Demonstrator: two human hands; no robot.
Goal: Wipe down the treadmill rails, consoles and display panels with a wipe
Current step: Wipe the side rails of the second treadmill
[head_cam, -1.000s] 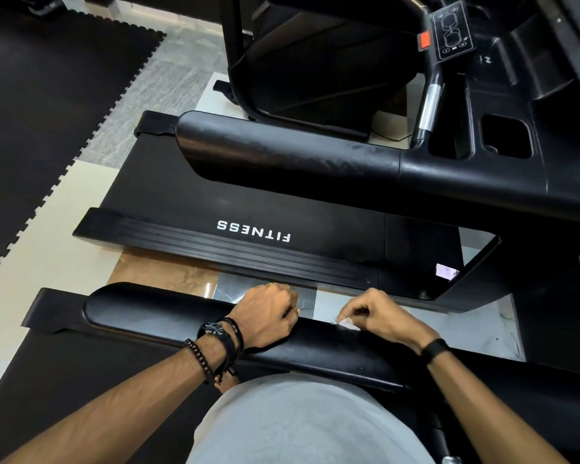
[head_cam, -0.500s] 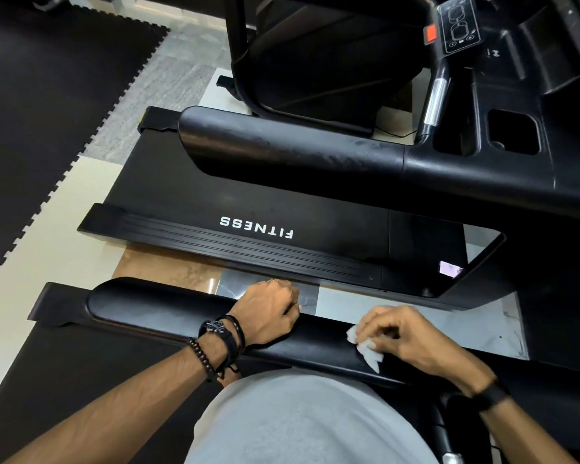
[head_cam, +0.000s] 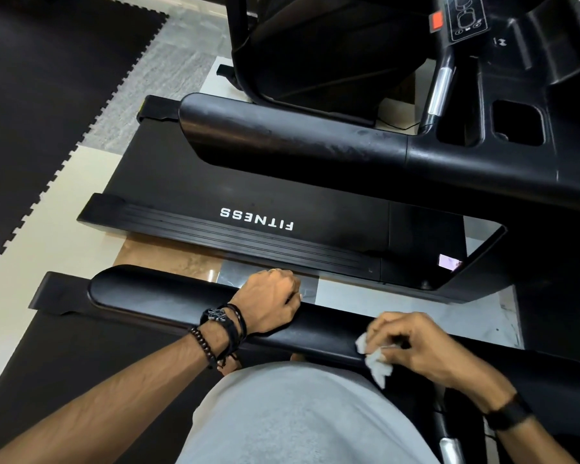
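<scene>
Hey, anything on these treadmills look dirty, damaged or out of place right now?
The far rail shows dull grey smudges and scuffing along its top, so it looks unwiped. The near rail, gripped by the left hand, looks cleaner. Nothing looks spilled or broken.

Glossy plastic rail, crumpled paper wipe

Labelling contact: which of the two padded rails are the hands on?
The near rail, closest to the person: left hand grips it, right hand presses the wipe on it. The far rail is untouched.
</scene>
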